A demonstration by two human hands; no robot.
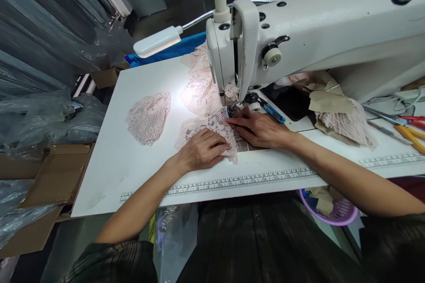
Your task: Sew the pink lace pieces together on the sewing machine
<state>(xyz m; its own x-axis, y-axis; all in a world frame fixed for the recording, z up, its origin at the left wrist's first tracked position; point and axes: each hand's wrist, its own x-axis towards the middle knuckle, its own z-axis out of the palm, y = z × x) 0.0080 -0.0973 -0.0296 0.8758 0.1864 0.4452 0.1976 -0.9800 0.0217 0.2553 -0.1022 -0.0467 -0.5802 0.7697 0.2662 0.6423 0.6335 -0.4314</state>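
A pale pink lace piece (212,127) lies on the white sewing table (133,172) under the needle area of a white sewing machine (315,31). My left hand (202,150) rests flat on the lace, fingers pressed down on its near edge. My right hand (259,128) lies flat beside the presser foot (229,110), fingertips pressing the lace toward the needle. More lace trails behind the machine head (199,84). Neither hand grips anything.
A separate lace piece (148,117) lies to the left. A gooseneck lamp (156,40) lights the table. Blue thread snips (272,112) sit by the machine base. Lace and beige fabric (338,117), scissors and tools (408,126) lie right. A purple basket (335,212) hangs below; cardboard boxes (56,177) stand left.
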